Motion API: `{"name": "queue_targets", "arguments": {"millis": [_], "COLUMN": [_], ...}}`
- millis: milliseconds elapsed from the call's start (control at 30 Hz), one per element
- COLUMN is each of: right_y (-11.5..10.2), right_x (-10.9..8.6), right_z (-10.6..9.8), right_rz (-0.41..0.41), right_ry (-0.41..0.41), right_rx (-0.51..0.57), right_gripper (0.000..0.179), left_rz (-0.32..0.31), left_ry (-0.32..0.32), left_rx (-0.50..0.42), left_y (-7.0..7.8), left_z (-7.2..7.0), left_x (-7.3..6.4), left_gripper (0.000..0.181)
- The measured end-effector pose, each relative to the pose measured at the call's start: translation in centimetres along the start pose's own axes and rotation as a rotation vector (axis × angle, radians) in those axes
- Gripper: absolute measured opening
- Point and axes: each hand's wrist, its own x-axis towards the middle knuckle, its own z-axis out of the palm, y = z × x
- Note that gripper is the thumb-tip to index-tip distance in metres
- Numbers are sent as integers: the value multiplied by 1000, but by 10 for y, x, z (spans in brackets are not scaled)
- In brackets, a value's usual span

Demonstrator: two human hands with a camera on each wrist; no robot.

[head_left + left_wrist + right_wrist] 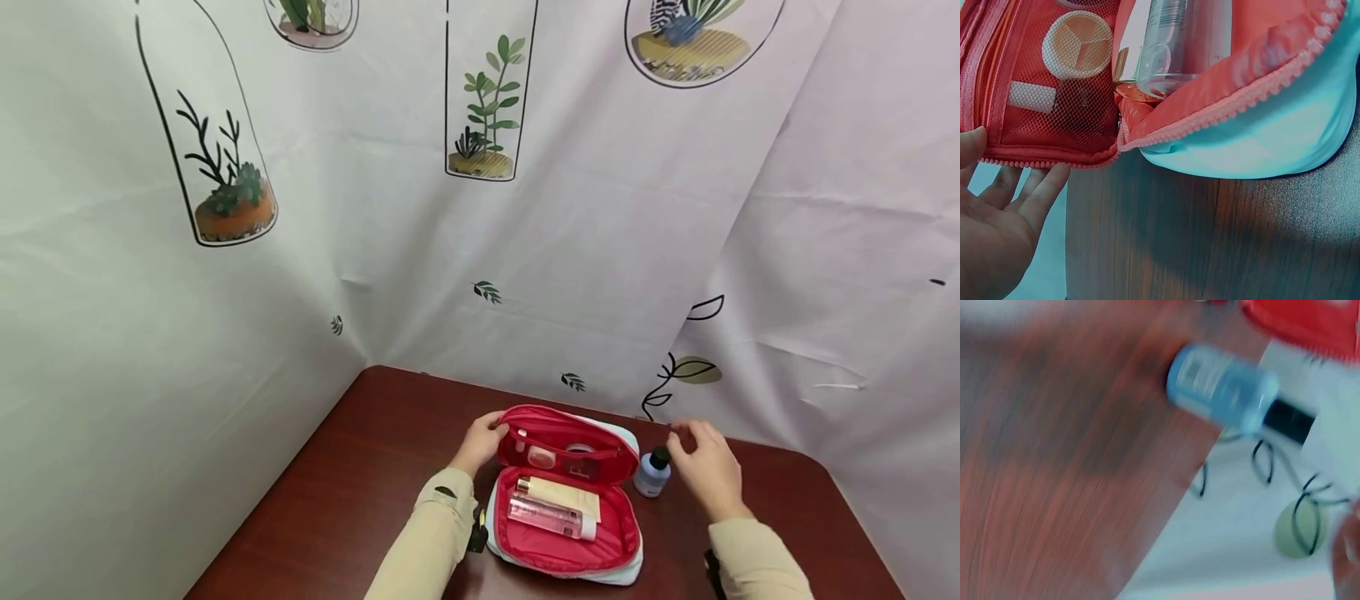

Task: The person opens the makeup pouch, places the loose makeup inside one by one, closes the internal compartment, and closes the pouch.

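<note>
A red-lined cosmetic bag (551,560) with a pale blue outside lies unzipped on the table, its lid raised. My left hand (480,444) grips the lid's edge, thumb on the inner side and fingers behind, as the left wrist view shows. Inside the bag lie a pink clear bottle (551,517) with a white cap and a cream-coloured tube (562,496). Behind the lid's mesh pocket sits a round compact (1077,44) beside a small white item (1032,97). My right hand (707,469), fingers loosely bent, hovers beside a blue bottle (1219,387) with a black cap, apparently apart from it.
The dark brown wooden table (375,467) meets a white plant-printed cloth backdrop (585,250) at its back and left. The blue bottle stands just right of the bag, near the table's back edge. The right wrist view is blurred.
</note>
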Motion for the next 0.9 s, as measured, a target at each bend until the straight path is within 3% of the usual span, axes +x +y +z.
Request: {"name": "queue_targets", "arguments": {"millis": [67, 133, 267, 400, 700, 900], "right_y": [8, 14, 17, 16, 19, 13], "right_x": [6, 7, 3, -4, -9, -3], "right_z": [-5, -5, 4, 12, 6, -11], "right_rz": [35, 13, -48, -62, 84, 187], "right_ry": [-201, -369, -515, -531, -597, -514], "right_rx": [-21, -8, 29, 2, -47, 25], "right_gripper": [33, 46, 54, 50, 32, 39], "left_rz": [1, 5, 10, 20, 24, 28], "left_ry": [5, 6, 8, 8, 11, 11], "left_rx": [7, 19, 39, 37, 20, 14], "left_y": [1, 1, 0, -1, -2, -2], "left_z": [-1, -1, -1, -1, -1, -1], "left_x": [-1, -1, -1, -1, -2, -1], "left_gripper": [31, 31, 31, 30, 30, 30]}}
